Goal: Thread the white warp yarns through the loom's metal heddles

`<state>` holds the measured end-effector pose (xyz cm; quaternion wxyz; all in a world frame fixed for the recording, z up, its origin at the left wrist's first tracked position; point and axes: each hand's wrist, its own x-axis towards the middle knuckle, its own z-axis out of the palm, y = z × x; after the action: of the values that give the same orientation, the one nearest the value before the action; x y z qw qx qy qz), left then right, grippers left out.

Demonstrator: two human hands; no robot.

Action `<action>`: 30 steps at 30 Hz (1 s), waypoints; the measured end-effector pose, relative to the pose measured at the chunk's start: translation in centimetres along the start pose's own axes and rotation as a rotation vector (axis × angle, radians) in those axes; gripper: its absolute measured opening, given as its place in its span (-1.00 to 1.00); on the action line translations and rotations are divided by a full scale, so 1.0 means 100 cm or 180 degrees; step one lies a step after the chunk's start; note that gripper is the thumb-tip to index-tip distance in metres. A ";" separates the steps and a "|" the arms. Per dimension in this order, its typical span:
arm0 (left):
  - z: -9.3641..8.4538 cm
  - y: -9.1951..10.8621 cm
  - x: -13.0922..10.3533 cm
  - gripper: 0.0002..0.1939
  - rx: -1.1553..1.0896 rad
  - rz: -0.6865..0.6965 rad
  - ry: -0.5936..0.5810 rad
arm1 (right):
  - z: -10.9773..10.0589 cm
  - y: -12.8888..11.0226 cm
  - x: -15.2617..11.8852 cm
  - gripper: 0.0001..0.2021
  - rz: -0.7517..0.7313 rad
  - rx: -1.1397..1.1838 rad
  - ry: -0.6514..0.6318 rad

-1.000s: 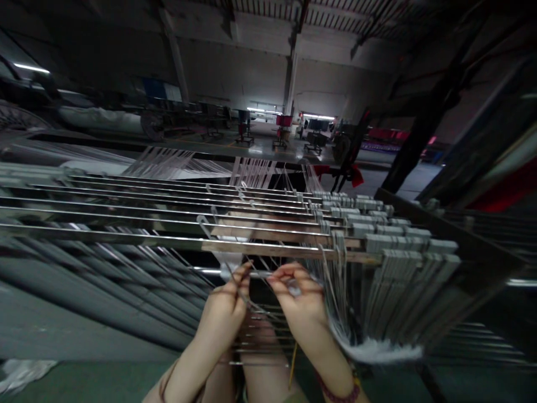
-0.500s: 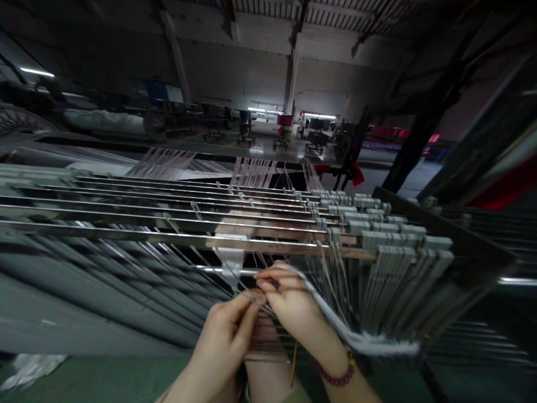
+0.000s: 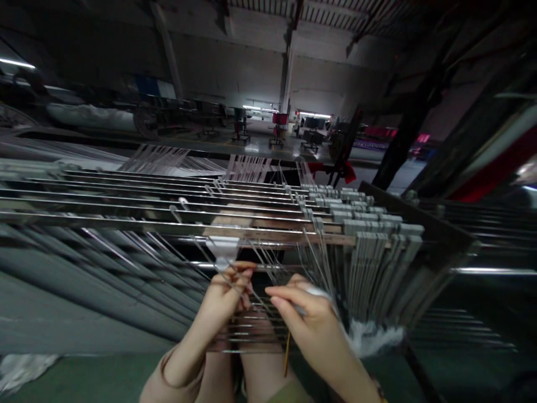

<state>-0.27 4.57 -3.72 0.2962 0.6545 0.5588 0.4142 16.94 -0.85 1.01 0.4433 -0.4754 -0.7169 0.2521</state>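
Fingertips of the left hand (image 3: 224,299) are drawn together around several thin metal heddle wires (image 3: 255,263), pinching them just below the lower steel rod (image 3: 268,267); the wires run upward from the fingers, slightly fanned, to the wooden slat (image 3: 293,238). The right hand (image 3: 312,324) lies just beside the left, its thumb and forefinger extended and pressed together toward the same wires; whether a single wire sits between them cannot be told. A hank of white yarn (image 3: 364,336) passes over the back of the right hand and hangs loose to its right. A thin yellow stick (image 3: 286,352) stands below the right hand, between the forearms. To the right of the hands, packed grey heddles (image 3: 377,263) hang in dense ranks from the frame. To the left, loose wires slant down across the grey panel (image 3: 75,302). Above, parallel steel frame bars (image 3: 104,215) run across the view, with white warp threads (image 3: 247,168) behind them. The workshop floor (image 3: 251,145) beyond is dim.
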 end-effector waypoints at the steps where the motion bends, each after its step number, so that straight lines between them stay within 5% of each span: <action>1: -0.005 0.003 -0.006 -0.67 -0.0033 0.0114 0.0133 | 0.000 -0.002 0.002 -0.78 0.0024 0.0024 -0.0090; 4: -0.019 0.016 -0.038 -0.84 -0.0165 0.0695 0.0422 | 0.002 -0.005 0.011 -0.77 -0.0039 0.0082 -0.0408; 8: -0.022 0.026 -0.067 -0.83 -0.0144 0.0999 -0.0438 | 0.008 -0.006 0.017 -0.82 -0.0015 0.0160 -0.0742; 11: -0.018 0.020 -0.053 -0.78 -0.0311 0.0532 -0.0573 | 0.005 -0.002 0.008 -0.89 0.0254 0.0167 -0.0391; 15: -0.006 -0.001 -0.009 -0.81 -0.0593 0.0420 0.0197 | -0.007 0.003 -0.013 -0.86 -0.0211 0.0333 0.0436; 17: 0.002 -0.008 0.009 -0.76 -0.0651 0.0299 0.0358 | -0.012 0.003 -0.020 -0.79 -0.0358 0.0322 0.0363; 20: 0.006 -0.008 0.017 -0.69 -0.0943 0.0081 0.0091 | -0.013 0.000 -0.022 -0.79 -0.0067 0.0129 -0.0002; 26: -0.021 0.025 -0.042 -0.87 -0.1509 0.0002 0.0395 | 0.004 -0.011 -0.001 -0.75 0.0201 0.0103 -0.0655; 30: -0.025 0.033 -0.081 -0.90 -0.0999 0.0409 -0.0063 | 0.020 -0.015 0.013 -0.79 0.0113 0.0294 -0.0983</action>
<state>-1.12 -4.22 -1.45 0.3731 0.6387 0.4414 0.5080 14.32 -0.21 1.77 0.3447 -0.4227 -0.7556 0.3627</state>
